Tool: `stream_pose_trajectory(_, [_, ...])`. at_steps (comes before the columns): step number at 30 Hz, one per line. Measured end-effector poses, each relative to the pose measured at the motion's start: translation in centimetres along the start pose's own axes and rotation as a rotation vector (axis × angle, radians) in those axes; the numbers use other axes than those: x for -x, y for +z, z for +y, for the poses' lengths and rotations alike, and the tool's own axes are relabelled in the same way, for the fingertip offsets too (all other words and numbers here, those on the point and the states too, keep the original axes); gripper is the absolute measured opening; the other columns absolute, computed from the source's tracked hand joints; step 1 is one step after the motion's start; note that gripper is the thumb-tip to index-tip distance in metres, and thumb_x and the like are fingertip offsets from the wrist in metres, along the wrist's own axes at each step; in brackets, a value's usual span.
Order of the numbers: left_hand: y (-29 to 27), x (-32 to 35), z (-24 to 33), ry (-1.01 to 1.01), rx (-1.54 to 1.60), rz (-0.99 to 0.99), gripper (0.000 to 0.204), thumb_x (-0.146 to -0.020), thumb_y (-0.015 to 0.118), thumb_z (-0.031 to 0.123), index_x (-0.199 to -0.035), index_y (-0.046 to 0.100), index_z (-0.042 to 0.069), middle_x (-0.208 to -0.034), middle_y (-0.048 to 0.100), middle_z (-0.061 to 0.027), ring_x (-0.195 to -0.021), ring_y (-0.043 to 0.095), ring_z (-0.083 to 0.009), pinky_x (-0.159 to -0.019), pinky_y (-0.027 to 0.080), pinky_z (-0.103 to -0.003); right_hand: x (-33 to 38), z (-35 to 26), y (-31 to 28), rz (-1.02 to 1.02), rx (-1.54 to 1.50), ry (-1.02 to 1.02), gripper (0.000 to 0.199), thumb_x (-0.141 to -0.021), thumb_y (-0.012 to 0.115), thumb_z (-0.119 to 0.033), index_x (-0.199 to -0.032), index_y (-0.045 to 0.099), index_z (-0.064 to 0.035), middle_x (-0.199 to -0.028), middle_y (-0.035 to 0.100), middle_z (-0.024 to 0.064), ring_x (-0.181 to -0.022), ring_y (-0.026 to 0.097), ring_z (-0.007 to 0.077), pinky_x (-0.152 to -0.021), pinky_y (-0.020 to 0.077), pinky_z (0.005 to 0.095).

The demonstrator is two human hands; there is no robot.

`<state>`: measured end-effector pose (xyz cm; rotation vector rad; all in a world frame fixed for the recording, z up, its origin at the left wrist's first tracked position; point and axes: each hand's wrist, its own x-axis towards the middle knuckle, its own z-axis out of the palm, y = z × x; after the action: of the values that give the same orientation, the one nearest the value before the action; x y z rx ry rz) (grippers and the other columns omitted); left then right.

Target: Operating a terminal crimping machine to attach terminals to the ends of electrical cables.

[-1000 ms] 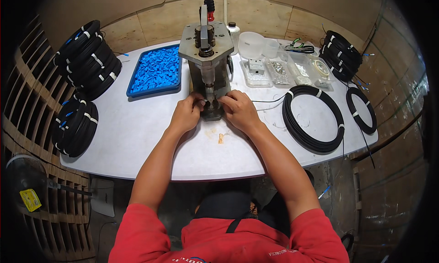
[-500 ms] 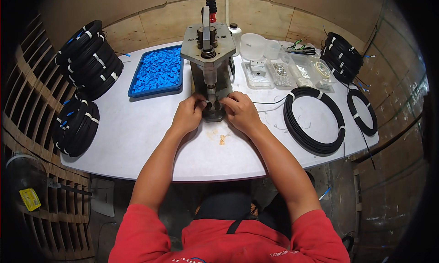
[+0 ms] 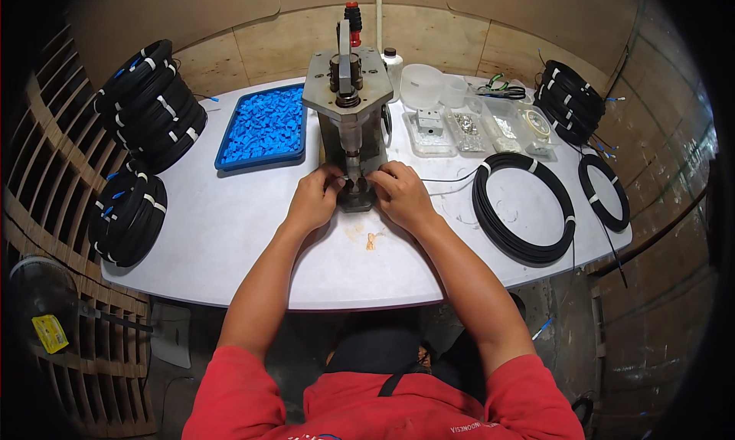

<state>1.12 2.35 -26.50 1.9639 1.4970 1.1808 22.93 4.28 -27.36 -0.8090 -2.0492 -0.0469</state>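
A grey metal bench press with a top lever stands at the middle of the white table. Its ram comes down to a small dark die at the base. My left hand is closed in a pinch at the left of this die; whatever it holds is too small to make out. On the other side my right hand pinches the end of a thin black cable, its fingertips close to the ram. That cable runs right to a large black cable coil lying flat. The cable's tip is hidden by my fingers.
A blue tray of small blue pieces sits left of the press. Stacked cable coils stand at the far left, others at the back right. Clear plastic boxes of small parts, tubs and a bottle stand behind.
The whole view has shifted slightly, so the table and press sit a little lower. Both hands stay pinched at the press die, with hardly any movement against it.
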Motion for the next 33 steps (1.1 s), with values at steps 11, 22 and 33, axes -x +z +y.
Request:
stream_pose_trajectory(11, [-0.01, 0.00, 0.24, -0.019, 0.023, 0.000, 0.017, -0.095, 0.063, 0.011, -0.108, 0.069, 0.000, -0.091, 0.073, -0.0209, -0.081, 0.071, -0.0325, -0.077, 0.054, -0.040, -0.27, 0.00, -0.27, -0.014, 0.022, -0.006, 0.024, -0.077, 0.069, 0.000, -0.100, 0.071, -0.0084, -0.095, 0.063, 0.0077, -0.089, 0.062, 0.0296, -0.080, 0.0481, 0.0406])
stream_pose_trajectory(22, [0.09, 0.00, 0.31, -0.023, 0.010, -0.005, 0.018, -0.096, 0.063, 0.012, -0.108, 0.069, 0.000, -0.090, 0.072, -0.0215, -0.081, 0.071, -0.0324, -0.076, 0.054, -0.040, -0.04, -0.06, -0.22, -0.003, 0.008, 0.007, 0.023, -0.077, 0.069, -0.001, -0.099, 0.072, -0.0086, -0.096, 0.064, 0.0077, -0.090, 0.062, 0.0289, -0.082, 0.0488, 0.0400])
stream_pose_trajectory(33, [0.00, -0.03, -0.04, -0.019, 0.004, 0.005, 0.018, -0.096, 0.064, 0.014, -0.108, 0.069, 0.001, -0.091, 0.072, -0.0218, -0.081, 0.071, -0.0337, -0.077, 0.054, -0.041, -0.27, -0.29, -0.02, 0.003, -0.009, 0.006, 0.019, -0.079, 0.070, -0.003, -0.097, 0.071, -0.0081, -0.094, 0.064, 0.0086, -0.089, 0.063, 0.0302, -0.082, 0.0491, 0.0408])
